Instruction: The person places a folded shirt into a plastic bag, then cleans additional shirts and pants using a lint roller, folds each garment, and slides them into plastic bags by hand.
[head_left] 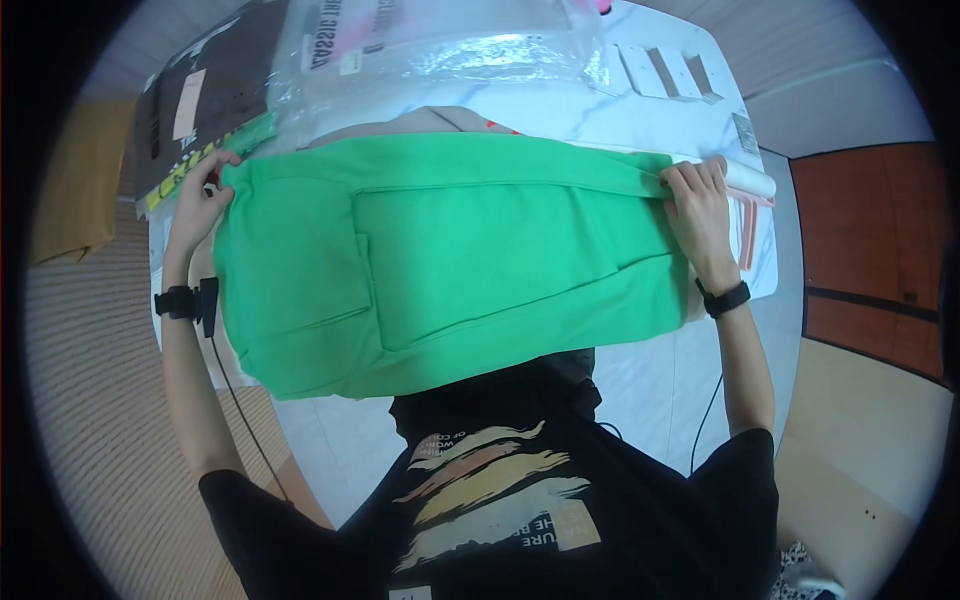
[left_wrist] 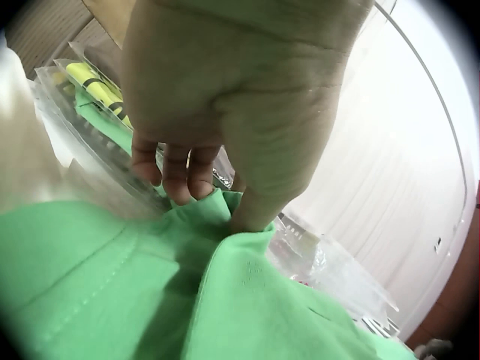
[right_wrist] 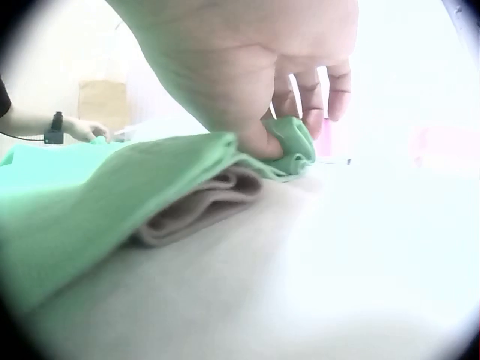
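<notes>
A green garment (head_left: pixel 470 260), folded into a long shape with a sewn pocket toward its left end, lies across the table. The left hand (head_left: pixel 205 195) pinches its upper left corner; in the left wrist view, thumb and fingers of that hand (left_wrist: pixel 232 112) hold a gathered edge of the green cloth (left_wrist: pixel 255 300). At the upper right corner the right hand (head_left: pixel 700 215) pinches the fabric. The right wrist view has this hand (right_wrist: pixel 262 82) gripping a rolled bit of green cloth (right_wrist: pixel 112 187), with folded grey-brown cloth (right_wrist: pixel 202 210) beneath it.
Clear plastic packaging (head_left: pixel 450 50) and a dark bagged item (head_left: pixel 205 100) lie at the table's far side. White pieces (head_left: pixel 672 75) are at the far right, with a pale roll (head_left: pixel 750 180) near the right hand. Grey cloth (head_left: pixel 420 122) shows behind the garment.
</notes>
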